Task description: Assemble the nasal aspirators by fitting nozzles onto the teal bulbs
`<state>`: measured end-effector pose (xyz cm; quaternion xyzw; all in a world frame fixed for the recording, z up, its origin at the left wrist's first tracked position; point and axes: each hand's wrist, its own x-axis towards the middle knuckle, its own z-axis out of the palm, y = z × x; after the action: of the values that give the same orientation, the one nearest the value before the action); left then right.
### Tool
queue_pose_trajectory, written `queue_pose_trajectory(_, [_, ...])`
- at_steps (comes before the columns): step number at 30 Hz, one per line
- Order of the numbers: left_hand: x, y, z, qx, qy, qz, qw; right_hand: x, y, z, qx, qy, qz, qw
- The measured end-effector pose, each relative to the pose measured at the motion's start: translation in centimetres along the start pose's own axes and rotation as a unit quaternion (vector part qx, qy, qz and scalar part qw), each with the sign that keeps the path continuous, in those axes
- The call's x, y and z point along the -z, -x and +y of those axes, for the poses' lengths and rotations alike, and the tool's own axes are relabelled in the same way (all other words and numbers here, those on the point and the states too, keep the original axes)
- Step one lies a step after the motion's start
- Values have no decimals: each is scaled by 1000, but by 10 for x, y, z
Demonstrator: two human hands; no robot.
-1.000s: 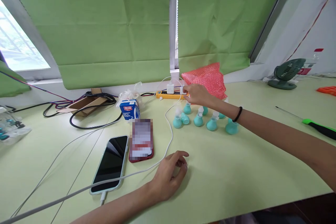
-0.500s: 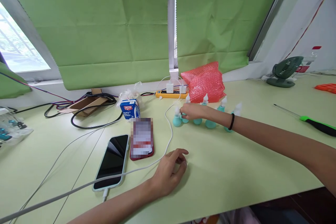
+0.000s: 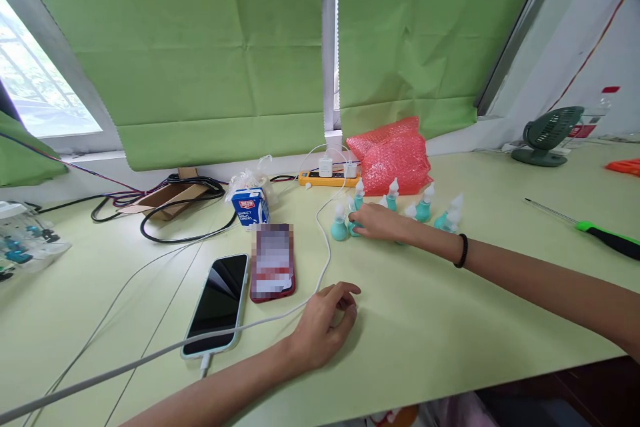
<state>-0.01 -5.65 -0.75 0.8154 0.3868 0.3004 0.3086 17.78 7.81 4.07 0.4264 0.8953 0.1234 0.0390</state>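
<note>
Several teal bulbs with frosted pointed tips stand in two loose rows on the table. My right hand (image 3: 377, 221) reaches in among them from the right, fingers closed at the neck of a teal bulb (image 3: 354, 228) in the front row. Just left of it stands another bulb (image 3: 339, 229) on its own. Behind my hand are more of them, including one at the right (image 3: 423, 208); some are partly hidden by the hand. My left hand (image 3: 326, 327) rests on the table nearer me, fingers loosely curled, thumb apart, holding nothing.
A red bubble-wrap pouch (image 3: 395, 159) and a yellow power strip (image 3: 320, 180) lie behind the bulbs. Two phones (image 3: 217, 303), a blue milk carton (image 3: 251, 207) and a white cable (image 3: 280, 315) are at the left. A screwdriver (image 3: 600, 233) and small fan (image 3: 550, 133) are right.
My right hand has shifted slightly right, from beside the leftmost bulb to the bulb next to it, and its forearm is lower. My left hand stays put. The view has moved slightly.
</note>
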Motion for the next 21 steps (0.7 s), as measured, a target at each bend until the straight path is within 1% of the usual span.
queue_pose_trajectory(12, [0, -1, 1, -6, -6, 3, 1000, -23, 40, -20, -23, 15, 51, 998])
queue_pose_trajectory(17, [0, -1, 1, -5, -6, 4, 1000, -31, 48, -20, -12, -10, 108, 994])
queue_pose_trajectory(19, [0, -1, 1, -3, -8, 2, 1000, -32, 47, -17, -29, -24, 133, 990])
queue_pose_trajectory(21, [0, -1, 1, -3, -12, 1, 1000, -33, 45, -15, -63, -33, 157, 985])
